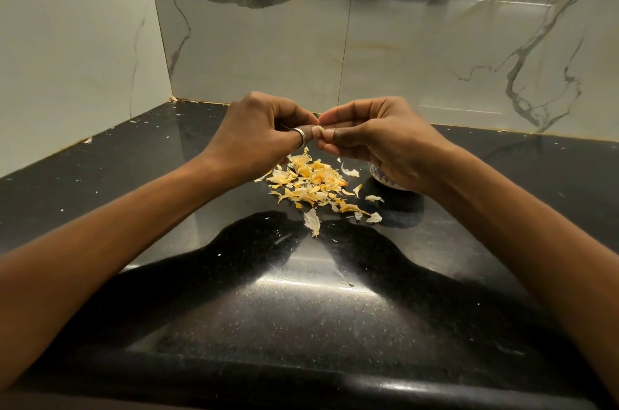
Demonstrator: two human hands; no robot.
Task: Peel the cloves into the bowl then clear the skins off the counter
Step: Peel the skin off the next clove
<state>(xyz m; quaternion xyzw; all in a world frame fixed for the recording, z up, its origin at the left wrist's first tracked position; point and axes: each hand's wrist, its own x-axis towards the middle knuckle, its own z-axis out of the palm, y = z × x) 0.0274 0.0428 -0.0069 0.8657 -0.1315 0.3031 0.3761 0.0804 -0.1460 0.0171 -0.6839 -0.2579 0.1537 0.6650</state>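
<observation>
The glossy black speckled stone table (301, 309) fills the lower view, backed by white grey-veined marble wall tiles (268, 41). Above the table's far middle the left hand (261, 131), a silver ring (300, 134) on its thumb, and the right hand (385, 141) meet fingertip to fingertip, each curled and pinching the same small pale clove (321, 130) held in the air between them. Below lies a loose heap of yellow-orange and white papery skins (311, 181), with stray flakes scattered around it. Just to the heap's right, mostly hidden under the right hand, a small white bowl with blue pattern (382, 179) sits on the table; its contents cannot be seen.

The clove is likely light and firm but slick once bared, so a pinch at its ends should steady it while a nail lifts the skin's edge. The skins look feather-light and brittle, apt to drift or cling; sweeping them together with a flat palm probably suits better than picking.
</observation>
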